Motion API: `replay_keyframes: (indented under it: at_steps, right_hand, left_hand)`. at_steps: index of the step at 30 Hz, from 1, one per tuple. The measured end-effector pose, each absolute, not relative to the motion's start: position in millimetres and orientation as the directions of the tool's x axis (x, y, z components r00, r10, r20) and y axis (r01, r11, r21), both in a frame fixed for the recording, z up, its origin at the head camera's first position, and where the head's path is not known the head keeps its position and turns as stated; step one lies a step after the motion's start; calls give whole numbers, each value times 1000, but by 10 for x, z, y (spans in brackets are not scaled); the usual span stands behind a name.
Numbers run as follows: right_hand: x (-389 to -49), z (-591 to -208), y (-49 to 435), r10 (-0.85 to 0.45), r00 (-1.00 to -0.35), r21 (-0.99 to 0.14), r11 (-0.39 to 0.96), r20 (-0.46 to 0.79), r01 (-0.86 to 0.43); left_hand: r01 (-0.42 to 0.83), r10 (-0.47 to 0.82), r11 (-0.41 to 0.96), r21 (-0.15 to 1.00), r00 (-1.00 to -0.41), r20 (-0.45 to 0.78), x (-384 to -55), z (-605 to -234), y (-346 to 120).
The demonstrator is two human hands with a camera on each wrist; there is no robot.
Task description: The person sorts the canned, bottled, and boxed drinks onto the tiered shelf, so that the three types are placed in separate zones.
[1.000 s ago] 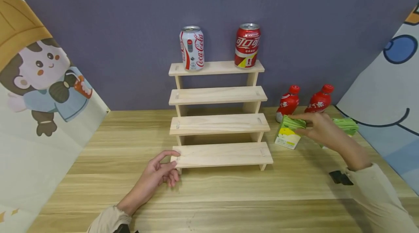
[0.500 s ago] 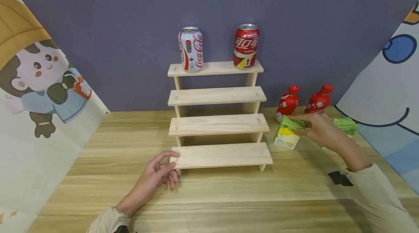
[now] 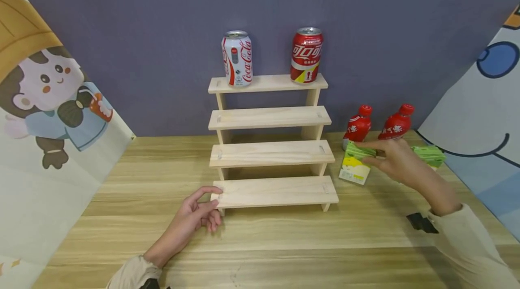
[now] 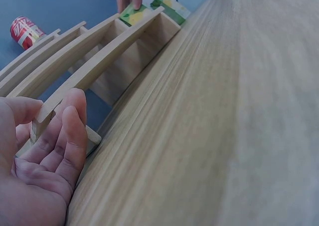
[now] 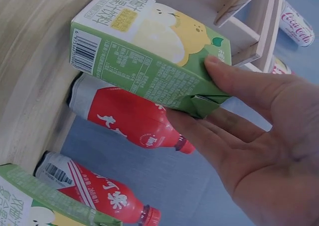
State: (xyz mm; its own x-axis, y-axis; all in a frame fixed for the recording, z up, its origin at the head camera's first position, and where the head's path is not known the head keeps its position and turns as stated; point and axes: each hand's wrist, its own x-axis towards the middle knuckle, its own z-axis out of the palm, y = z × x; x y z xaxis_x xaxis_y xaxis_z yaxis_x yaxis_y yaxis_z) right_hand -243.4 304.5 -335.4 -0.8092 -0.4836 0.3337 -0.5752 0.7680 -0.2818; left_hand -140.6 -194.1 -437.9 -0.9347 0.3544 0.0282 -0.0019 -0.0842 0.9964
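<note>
My right hand [image 3: 400, 162] pinches a green, white and yellow juice carton [image 3: 355, 168] by its top end, to the right of a four-step wooden display stand [image 3: 276, 193]. In the right wrist view, the thumb lies on one face of the carton [image 5: 164, 46] and the other fingers are behind it. Whether its base touches the table cannot be told. My left hand [image 3: 200, 212] grips the left end of the stand's lowest step, seen also in the left wrist view beside the step [image 4: 94, 66]. A white can [image 3: 239, 59] and a red can [image 3: 306, 56] stand on the top step.
Two red-capped bottles [image 3: 358, 124] [image 3: 397, 123] stand behind the right hand. A second juice carton [image 3: 429, 156] is partly hidden by that hand. A dark wall [image 3: 162, 54] rises behind the stand, and printed panels [image 3: 53, 99] flank the wooden table [image 3: 260, 253].
The juice carton in my right hand has shifted slightly left. My left hand keeps its grip on the stand, and the cans and bottles stay in place.
</note>
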Motion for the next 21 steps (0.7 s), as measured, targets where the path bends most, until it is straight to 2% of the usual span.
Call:
replay_keyframes:
  at_steps: [9, 21]
  right_hand:
    - [-2382, -3280, 2969, -514, -760, -248, 737, 398, -629]
    - [-2196, -3100, 2893, -478, -731, -209, 749, 487, -629]
  left_hand:
    - [9, 349, -80, 997, -936, 37, -1411, -4387, -1950]
    - [3, 353, -72, 997, -935, 28, -1427, -4382, -1948]
